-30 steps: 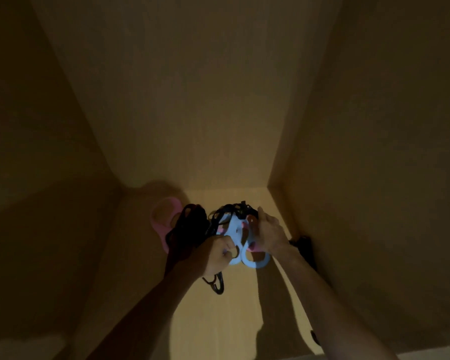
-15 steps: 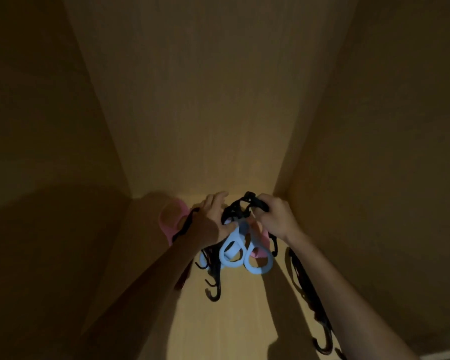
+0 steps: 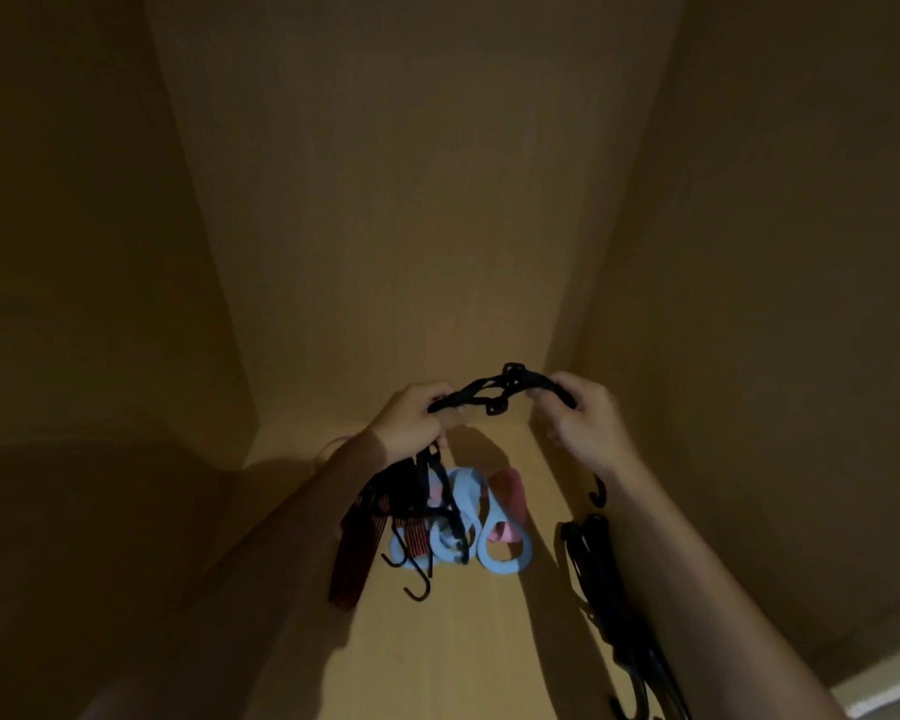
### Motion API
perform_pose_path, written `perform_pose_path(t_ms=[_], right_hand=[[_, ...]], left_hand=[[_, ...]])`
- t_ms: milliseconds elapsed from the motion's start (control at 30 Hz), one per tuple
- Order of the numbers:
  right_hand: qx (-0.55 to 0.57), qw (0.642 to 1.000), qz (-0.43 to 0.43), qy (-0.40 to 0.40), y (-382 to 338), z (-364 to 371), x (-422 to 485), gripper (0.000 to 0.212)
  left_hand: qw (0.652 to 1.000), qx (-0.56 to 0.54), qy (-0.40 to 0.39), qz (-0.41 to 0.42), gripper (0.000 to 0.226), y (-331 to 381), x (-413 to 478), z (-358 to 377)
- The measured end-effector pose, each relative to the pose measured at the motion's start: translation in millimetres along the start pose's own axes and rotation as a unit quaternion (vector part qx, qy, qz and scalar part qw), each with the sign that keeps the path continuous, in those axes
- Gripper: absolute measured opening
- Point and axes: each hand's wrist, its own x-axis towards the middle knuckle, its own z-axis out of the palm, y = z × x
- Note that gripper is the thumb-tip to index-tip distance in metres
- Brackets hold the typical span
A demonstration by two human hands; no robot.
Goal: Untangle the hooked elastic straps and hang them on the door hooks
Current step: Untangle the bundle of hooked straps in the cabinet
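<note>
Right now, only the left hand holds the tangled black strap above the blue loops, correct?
Not quite: the head view shows both the left hand and the right hand gripping the tangled black strap above the blue loops.

On the wooden shelf floor (image 3: 437, 662) lie pale blue loops (image 3: 505, 561); a pink loop (image 3: 510, 488) just behind them, black hooked straps (image 3: 591, 569) to their right.

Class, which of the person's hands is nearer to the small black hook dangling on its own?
Right. The right hand is just above the black hook, which shows beside its wrist; the left hand is farther off to the left, gripping the knotted black strap.
</note>
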Motion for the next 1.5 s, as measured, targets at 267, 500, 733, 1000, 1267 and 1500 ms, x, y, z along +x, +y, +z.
perform_pose_path(t_ms=[267,500,733,1000,1267,1500], right_hand=[[0.021,0.975,0.087,-0.203,28.1,62.8,-34.8,0.031],[-0.016,0.988,0.063,-0.138,43.0,120.7,-38.6,0.024],[-0.022,0.98,0.059,-0.191,52.3,103.5,-49.6,0.021],[-0.056,0.982,0.032,-0.179,69.0,81.1,-84.6,0.026],[-0.135,0.982,0.095,-0.097,98.1,42.0,-110.4,0.027],[-0.336,0.915,0.222,0.014,121.5,11.3,-122.5,0.031]], left_hand=[[0.99,-0.135,0.037,-0.01,0.005,21.8,1.2,-0.5],[0.991,-0.126,0.033,-0.019,0.01,22.0,-3.2,5.5],[0.982,-0.092,0.136,-0.095,0.016,-1.3,2.4,-11.9],[0.977,-0.105,0.111,-0.15,0.024,-25.4,10.2,9.2],[0.977,-0.091,-0.078,-0.178,0.026,-40.9,7.5,53.9],[0.975,-0.028,-0.086,-0.202,0.03,-61.7,4.0,75.9]])
